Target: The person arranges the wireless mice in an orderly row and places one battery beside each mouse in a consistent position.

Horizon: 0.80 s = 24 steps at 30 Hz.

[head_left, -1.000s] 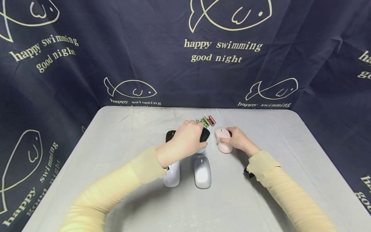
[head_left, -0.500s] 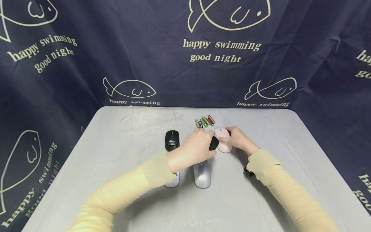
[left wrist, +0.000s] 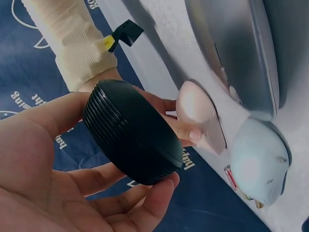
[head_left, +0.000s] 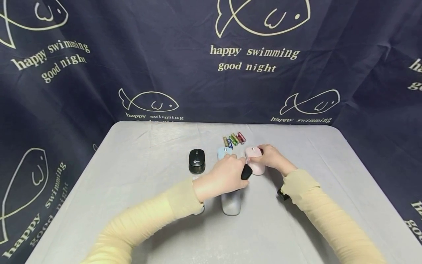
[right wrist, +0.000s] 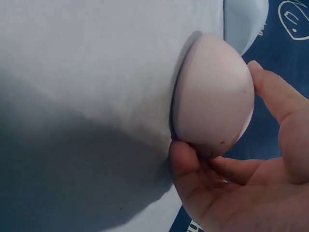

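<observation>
My left hand (head_left: pixel 224 175) grips a black mouse (left wrist: pixel 133 130) with ribbed sides, thumb on one side and fingertips on the other. In the head view that mouse hangs over the table, tilted, just above the silver mouse (head_left: pixel 231 205). My right hand (head_left: pixel 271 158) holds a pale pink mouse (right wrist: pixel 215 92) by its sides; the mouse sits on the table with its base down. A light blue mouse (head_left: pixel 225 151) lies just beyond my left knuckles. Under my left wrist, a white mouse is mostly hidden.
A second black mouse (head_left: pixel 196 160) rests left of my left hand. Several small coloured batteries (head_left: pixel 234 139) lie in a row behind the light blue mouse. The grey-white table (head_left: pixel 148 154) ends at a dark blue curtain (head_left: pixel 197 73) with fish drawings.
My left hand has carried the black mouse toward the person and to the right, uncovering the light blue mouse and the other black mouse. My right hand stays on the pink mouse.
</observation>
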Available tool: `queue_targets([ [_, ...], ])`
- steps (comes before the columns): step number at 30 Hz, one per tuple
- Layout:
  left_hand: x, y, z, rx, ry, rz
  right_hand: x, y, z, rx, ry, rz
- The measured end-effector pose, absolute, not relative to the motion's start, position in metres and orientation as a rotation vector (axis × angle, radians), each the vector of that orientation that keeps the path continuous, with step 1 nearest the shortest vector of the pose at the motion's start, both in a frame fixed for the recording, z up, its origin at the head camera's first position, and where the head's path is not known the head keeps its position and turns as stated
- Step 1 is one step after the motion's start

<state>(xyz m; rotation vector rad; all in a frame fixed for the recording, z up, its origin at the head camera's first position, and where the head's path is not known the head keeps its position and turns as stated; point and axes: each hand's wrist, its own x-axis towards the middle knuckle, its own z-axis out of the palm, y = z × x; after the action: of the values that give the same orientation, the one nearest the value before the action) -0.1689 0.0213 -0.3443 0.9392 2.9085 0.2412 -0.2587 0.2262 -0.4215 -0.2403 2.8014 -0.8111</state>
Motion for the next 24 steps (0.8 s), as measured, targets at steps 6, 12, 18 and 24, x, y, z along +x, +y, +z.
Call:
queue_targets([
  [6, -0.166, 0.028, -0.35, 0.957, 2.893, 0.238, -0.261, 0.23, -0.417, -0.199, 2.687, -0.919],
  [12, -0.164, 0.038, -0.354, 0.958, 2.87, 0.2, -0.264, 0.235, -0.419, -0.161, 2.592, -1.003],
  [18, -0.16, 0.048, -0.361, 0.981, 2.846, 0.171, -0.266, 0.237, -0.422, -0.162, 2.583, -1.025],
  [24, -0.158, 0.06, -0.369, 0.966, 2.832, 0.108, -0.265, 0.237, -0.423, -0.173, 2.598, -1.013],
])
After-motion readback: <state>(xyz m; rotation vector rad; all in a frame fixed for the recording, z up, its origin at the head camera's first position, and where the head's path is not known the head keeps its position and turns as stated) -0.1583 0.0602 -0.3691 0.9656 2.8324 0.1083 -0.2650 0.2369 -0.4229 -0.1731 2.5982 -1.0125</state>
